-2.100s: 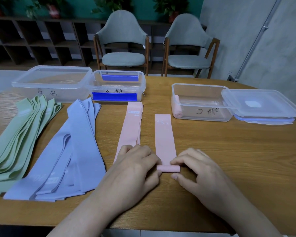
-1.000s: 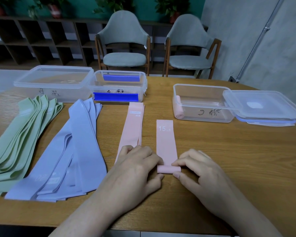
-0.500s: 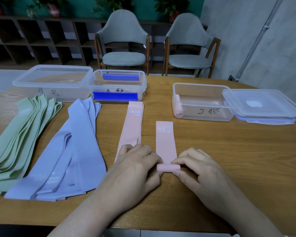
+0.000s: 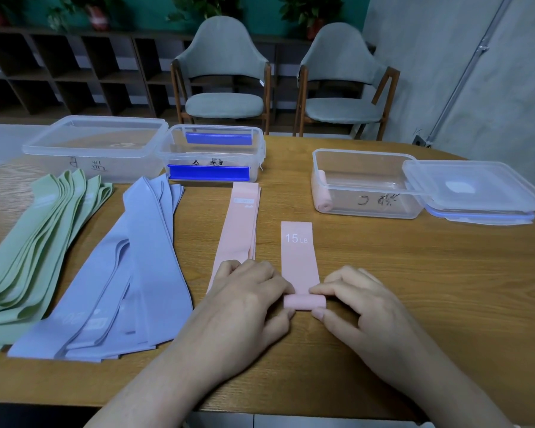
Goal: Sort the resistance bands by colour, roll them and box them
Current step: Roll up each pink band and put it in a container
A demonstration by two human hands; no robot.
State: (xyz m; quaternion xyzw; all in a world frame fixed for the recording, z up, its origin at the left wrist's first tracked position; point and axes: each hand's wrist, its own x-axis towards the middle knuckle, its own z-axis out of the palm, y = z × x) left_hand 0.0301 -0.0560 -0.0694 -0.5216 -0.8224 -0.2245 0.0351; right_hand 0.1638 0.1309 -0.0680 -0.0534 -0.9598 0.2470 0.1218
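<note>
I have the pink band (image 4: 298, 257) lying flat on the table (image 4: 414, 288), its near end already wound into a small roll (image 4: 304, 302) that I pinch from both sides: my left hand (image 4: 244, 304) curls round the roll's left end and my right hand (image 4: 362, 304) grips its right end between thumb and fingertips. The biggest risk, as I judge it, is the roll going crooked: if one hand pushes ahead of the other, the layers will cone out sideways and the bundle will not sit neatly in the open clear box (image 4: 365, 183) beyond the roll and to its right, where one rolled pink band (image 4: 322, 189) already lies against the left wall. The material looks springy, so easing my pinch could let the turns loosen and unwind. My left hand also rests on the near end of the pink stack (image 4: 240, 230) just left of the roll, and it could drag that stack askew. As for writing, the flat part of the band reads "15 LB" in white. The top band of the pink stack carries a small white label too faint to read. The open box has dark handwritten marks on its front, as do the blue-clipped box (image 4: 210, 152) and the lidded box (image 4: 96, 143) beyond the roll and to its left; I cannot make those out.
</note>
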